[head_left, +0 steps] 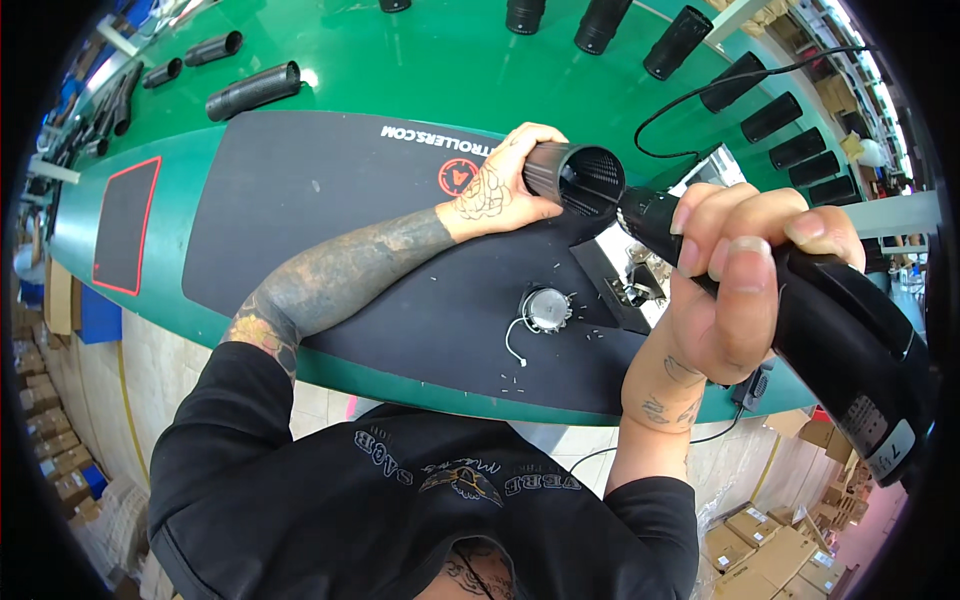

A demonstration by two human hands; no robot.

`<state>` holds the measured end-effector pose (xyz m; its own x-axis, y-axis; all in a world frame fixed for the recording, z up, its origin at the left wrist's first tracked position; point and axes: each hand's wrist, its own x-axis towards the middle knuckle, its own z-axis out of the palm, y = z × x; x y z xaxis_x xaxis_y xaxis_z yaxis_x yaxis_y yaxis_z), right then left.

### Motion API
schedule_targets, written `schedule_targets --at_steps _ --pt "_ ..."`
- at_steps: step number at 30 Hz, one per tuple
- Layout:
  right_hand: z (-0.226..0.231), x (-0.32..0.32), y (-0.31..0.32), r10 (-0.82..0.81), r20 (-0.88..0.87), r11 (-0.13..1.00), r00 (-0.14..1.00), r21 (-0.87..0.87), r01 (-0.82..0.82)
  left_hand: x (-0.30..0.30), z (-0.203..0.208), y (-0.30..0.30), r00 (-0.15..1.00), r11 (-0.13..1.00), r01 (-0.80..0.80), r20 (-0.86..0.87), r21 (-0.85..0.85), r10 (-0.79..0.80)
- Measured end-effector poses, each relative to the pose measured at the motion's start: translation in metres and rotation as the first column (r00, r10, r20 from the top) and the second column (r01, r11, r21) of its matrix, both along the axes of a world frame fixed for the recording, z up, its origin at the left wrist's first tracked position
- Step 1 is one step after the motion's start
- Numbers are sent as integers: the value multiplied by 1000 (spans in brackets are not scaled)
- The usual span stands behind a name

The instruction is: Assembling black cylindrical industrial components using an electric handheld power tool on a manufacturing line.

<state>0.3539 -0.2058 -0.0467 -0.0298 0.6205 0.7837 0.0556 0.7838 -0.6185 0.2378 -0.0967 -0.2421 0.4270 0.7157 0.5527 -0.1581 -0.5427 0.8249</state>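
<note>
My left hand is closed round a black cylindrical housing, whose open end faces right and shows ribbed or perforated inner walls. My right hand grips a black electric screwdriver, which slants down to the right. Its nose reaches the rim of the housing; whether the bit touches a screw there I cannot tell. Below, on the dark mat, lies a small round silver motor with a white wire and connector. Several tiny screws are scattered around it.
A metal box, probably a screw feeder, stands under the screwdriver's nose. Several black cylinders line the green table's far and right sides; another black tube lies beyond the mat. A black cable loops at the right. Cardboard boxes sit on the floor.
</note>
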Motion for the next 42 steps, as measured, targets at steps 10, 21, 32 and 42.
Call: schedule_targets --at_steps 10,21,32,42 --pt "56 63 -95 83 -295 995 952 71 -65 -5 -5 -3 985 983 -160 -79 -87 153" --pt "46 39 -51 154 -31 943 988 -294 -156 -3 -1 8 987 941 -156 26 299 156" --pt "59 53 -76 211 -304 969 929 190 -158 -2 -7 10 992 983 -79 108 168 61" --pt "18 11 -3 146 88 988 985 -64 -140 -2 3 10 989 987 -65 140 145 44"
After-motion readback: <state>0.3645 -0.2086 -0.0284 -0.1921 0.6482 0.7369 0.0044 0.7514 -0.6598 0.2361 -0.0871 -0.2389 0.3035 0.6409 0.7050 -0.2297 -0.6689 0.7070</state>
